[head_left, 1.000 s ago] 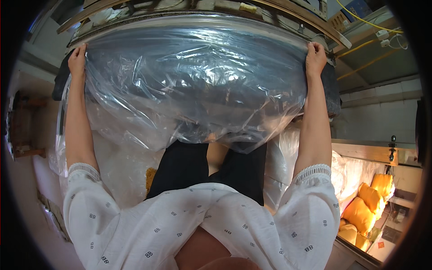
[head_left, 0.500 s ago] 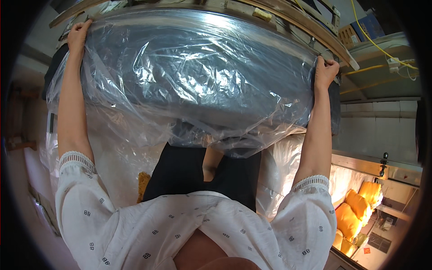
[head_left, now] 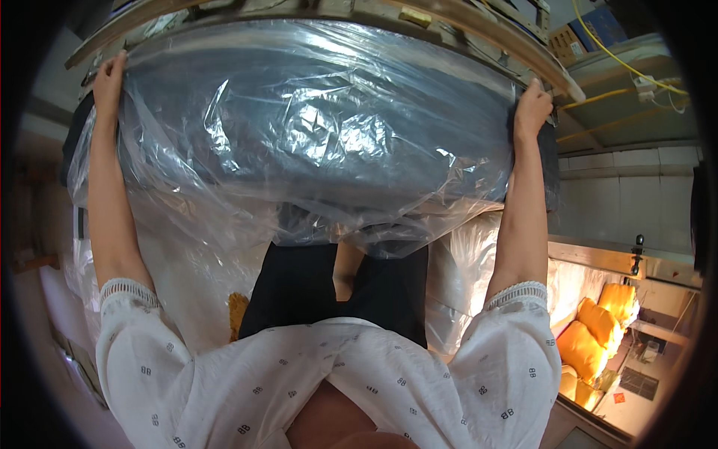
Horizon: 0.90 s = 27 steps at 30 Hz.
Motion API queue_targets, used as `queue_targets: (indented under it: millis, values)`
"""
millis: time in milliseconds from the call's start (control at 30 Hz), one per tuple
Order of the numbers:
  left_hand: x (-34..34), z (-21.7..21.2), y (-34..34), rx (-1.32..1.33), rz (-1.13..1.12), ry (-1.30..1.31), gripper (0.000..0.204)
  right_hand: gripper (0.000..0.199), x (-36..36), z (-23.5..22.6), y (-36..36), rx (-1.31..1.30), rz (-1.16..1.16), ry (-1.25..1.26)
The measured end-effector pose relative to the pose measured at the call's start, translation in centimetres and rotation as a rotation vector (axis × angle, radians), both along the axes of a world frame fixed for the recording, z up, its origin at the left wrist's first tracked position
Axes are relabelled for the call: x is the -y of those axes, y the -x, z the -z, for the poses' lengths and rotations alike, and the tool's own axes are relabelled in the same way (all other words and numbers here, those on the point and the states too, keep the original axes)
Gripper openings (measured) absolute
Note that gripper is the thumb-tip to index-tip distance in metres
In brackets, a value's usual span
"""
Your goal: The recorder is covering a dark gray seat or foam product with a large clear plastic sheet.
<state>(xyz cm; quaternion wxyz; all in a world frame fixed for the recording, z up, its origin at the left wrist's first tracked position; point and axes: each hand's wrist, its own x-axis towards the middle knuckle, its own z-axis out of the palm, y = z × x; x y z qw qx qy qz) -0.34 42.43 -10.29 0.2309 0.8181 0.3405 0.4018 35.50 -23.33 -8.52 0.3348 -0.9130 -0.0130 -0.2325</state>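
A large clear plastic sheet [head_left: 299,176] lies wrinkled and shiny over a dark, bulky shape that I cannot name through it. At its far left corner, my left hand [head_left: 109,81] pinches the edge of the sheet. The far right corner is pinched by my right hand [head_left: 532,109]. Both arms reach forward, spread wide, and the sheet is stretched between them. Its near part hangs loose in folds in front of my legs.
A long wooden bar [head_left: 516,45] runs along the far edge, with a small yellowish block [head_left: 414,18] by it. At far right are a blue box [head_left: 598,27], a yellow cable [head_left: 609,56] and a white socket [head_left: 645,88]. Orange bundles [head_left: 587,348] lie lower right.
My left hand has moved outward to the left and slightly nearer with its corner of the sheet. My right hand has shifted only a little. The far edge is spread wider.
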Motion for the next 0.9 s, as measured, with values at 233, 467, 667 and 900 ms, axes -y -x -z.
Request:
queue_targets:
  millis: [233, 467, 667, 900]
  values:
    - [0.9, -4.1, 6.9, 0.118, 0.068, 0.167, 0.045, 0.03, 1.7, -0.4, 6.6, -0.007, -0.474, 0.043]
    - [12.8, -6.5, 8.7, -0.432, -0.181, -0.847, 0.035, 0.014, 2.3, -3.0, 12.3, -0.226, -0.735, -0.599]
    - [45.4, -4.9, 5.5, -0.187, 1.137, -0.385, 0.052, 0.015, 2.7, -4.7, 15.6, -0.258, -0.71, -0.725]
    - [50.0, 7.2, 3.9, -0.354, 1.267, -0.118, 0.023, 0.014, 2.4, -6.0, 19.1, -0.293, -0.75, -0.722]
